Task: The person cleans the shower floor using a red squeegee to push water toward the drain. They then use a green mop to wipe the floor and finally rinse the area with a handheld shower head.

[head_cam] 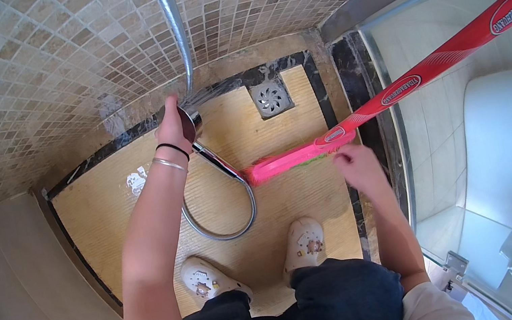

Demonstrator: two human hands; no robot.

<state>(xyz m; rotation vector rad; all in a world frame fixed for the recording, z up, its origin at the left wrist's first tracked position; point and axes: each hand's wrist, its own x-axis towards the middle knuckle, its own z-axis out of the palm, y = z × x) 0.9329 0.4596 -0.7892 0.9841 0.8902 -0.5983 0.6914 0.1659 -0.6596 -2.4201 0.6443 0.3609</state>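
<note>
My left hand (172, 128) is wrapped around the head of a chrome hand shower (217, 159), whose handle points down to the right. Fine streaks of water leave the shower head toward the base of the wall. A metal shower hose (254, 206) loops below the handle. To the right, a broom with a pink head (287, 160) and a red handle (398, 89) lies slantwise across the view. My right hand (362, 167), slightly blurred, has its fingers curled at the edge of the green and orange bristles (319, 157); whether they pinch anything is unclear.
A square metal floor drain (271, 99) sits near the far corner of the ribbed tan floor (133, 222). Mosaic tile wall (112, 41) rises ahead. Beyond a dark stone curb (354, 70) and glass panel stands a white bathtub (499, 142). My clogs (304, 246) are on the floor.
</note>
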